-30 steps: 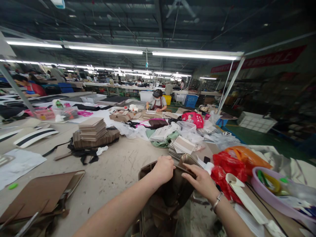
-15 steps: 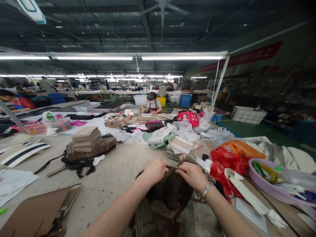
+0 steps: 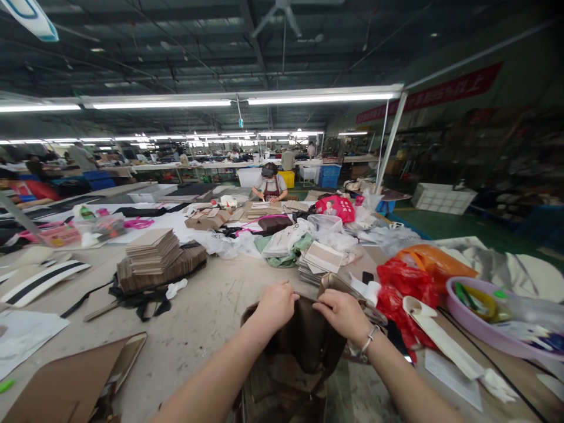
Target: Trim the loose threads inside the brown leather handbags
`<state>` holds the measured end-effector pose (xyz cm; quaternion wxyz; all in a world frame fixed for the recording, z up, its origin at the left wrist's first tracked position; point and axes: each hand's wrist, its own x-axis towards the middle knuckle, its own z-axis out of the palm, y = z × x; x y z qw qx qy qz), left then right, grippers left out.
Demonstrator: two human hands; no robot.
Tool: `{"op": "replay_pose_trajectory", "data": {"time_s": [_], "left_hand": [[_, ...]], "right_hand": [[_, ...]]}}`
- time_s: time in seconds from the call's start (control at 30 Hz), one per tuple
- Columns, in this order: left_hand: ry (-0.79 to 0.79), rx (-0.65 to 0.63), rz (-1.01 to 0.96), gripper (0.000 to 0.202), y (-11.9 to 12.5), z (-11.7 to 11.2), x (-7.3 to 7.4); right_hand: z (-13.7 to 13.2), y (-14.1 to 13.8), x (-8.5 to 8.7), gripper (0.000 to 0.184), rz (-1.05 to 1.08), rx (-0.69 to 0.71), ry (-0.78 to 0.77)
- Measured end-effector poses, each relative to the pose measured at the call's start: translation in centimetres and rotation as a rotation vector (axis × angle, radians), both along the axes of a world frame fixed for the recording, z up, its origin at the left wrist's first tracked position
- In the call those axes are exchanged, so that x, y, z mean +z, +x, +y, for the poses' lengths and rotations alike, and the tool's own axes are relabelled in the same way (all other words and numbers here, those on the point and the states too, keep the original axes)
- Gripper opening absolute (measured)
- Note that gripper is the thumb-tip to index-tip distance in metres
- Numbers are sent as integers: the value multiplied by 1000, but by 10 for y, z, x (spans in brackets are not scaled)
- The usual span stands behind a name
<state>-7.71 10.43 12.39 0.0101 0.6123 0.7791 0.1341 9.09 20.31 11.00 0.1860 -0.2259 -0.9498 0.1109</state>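
Bare tabletop (image 3: 211, 311) left; red bags (image 3: 403, 291) right

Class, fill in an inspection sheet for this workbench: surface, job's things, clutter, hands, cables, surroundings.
Surface: pale table, scuffed and marked.
Job's things: brown bag, open at the top, at the table's near edge.
Clutter: card stack, red plastic bag, purple basin.
Hands: left hand and right hand, fingers closed on the brown bag's top edge; bracelet on the right wrist.
Cables: nothing seen.
Surroundings: seated co-worker, tube lights, red banner.
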Motion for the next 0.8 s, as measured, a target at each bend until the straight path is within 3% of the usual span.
{"op": "replay_pose_trajectory", "data": {"time_s": [0.2, 0.37, 0.53, 0.67, 0.8], "left_hand": [[-2, 58, -11, 25, 4, -1, 2], [4, 70, -18, 25, 6, -3, 5], [6, 69, -26, 24, 6, -3, 2], [-17, 63, -13, 28, 0, -6, 3], [-63, 39, 45, 29, -11, -16, 11]], "right_hand": [[-1, 0, 1, 40, -30, -17, 32], [-3, 3, 14, 49, -193, -32, 15], [-9, -15, 26, 40, -250, -29, 76], [-13, -34, 25, 34, -257, -51, 145], [-12, -36, 22, 31, -247, -43, 146]]}}
